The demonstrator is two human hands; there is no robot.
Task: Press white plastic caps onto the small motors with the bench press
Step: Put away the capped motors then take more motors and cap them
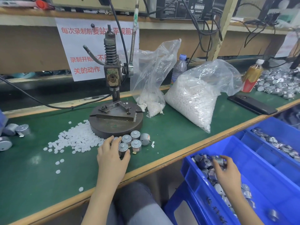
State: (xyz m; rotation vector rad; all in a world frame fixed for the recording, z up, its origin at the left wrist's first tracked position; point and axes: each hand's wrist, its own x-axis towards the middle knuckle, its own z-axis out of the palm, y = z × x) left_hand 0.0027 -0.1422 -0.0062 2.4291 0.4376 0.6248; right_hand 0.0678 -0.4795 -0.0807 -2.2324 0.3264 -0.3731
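While gripping one upright motor (pixel 122 148) w/ L hand (pixel 112 157) just before bench press (pixel 113 73) and pinching another in blue bin (pixel 263 172) w/ R hand (pixel 226 171), judge motors stiff, dense, slick-walled: hold by sides; note caps (pixel 76 140) as light, loose beside base.

A white paper sign (pixel 84 51) behind the bench press (pixel 112 65) carries three lines of red Chinese characters, partly hidden by the press. The top line reads 每次录制前要站, then 平视前. The middle line begins 录制开始. The bottom line reads 关的动作. A black unit (pixel 178 8) on the shelf bears white print too small to read. Dark handwriting on the blue bin (pixel 215 210) front is illegible.
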